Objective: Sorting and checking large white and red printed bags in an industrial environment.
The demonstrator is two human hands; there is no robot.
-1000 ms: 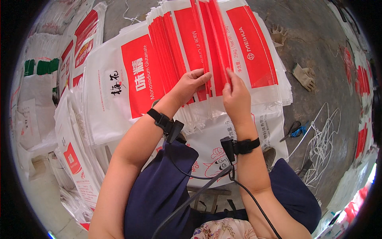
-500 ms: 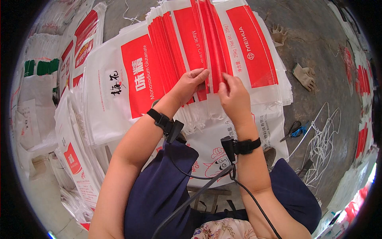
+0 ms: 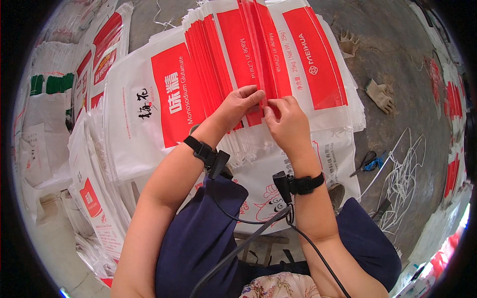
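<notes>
In front of me lies a fanned stack of white plastic sacks (image 3: 203, 64) with red printed panels, overlapping edge over edge. My left hand (image 3: 236, 108) is closed, thumb and forefinger pinched at the lower part of a raised sack edge. Just to its right, my right hand (image 3: 288, 121) pinches a red sack edge (image 3: 263, 64) that stands up as a narrow fold. The fingertips of the two hands are close together, and part of the pinched edges is hidden behind them. Another white sack (image 3: 271, 198) with a red line drawing lies beneath, nearer my knees.
More sacks (image 3: 92, 198) are piled at the left. On the concrete floor at the right lie work gloves (image 3: 380, 96), scissors (image 3: 366, 161) with a blue strip, and a tangle of white cord (image 3: 402, 188). Black cables (image 3: 253, 241) run between my wrist straps.
My right hand has shifted slightly left, toward my left hand. The raised red fold has moved left with it, uncovering more of the panel on its right.
</notes>
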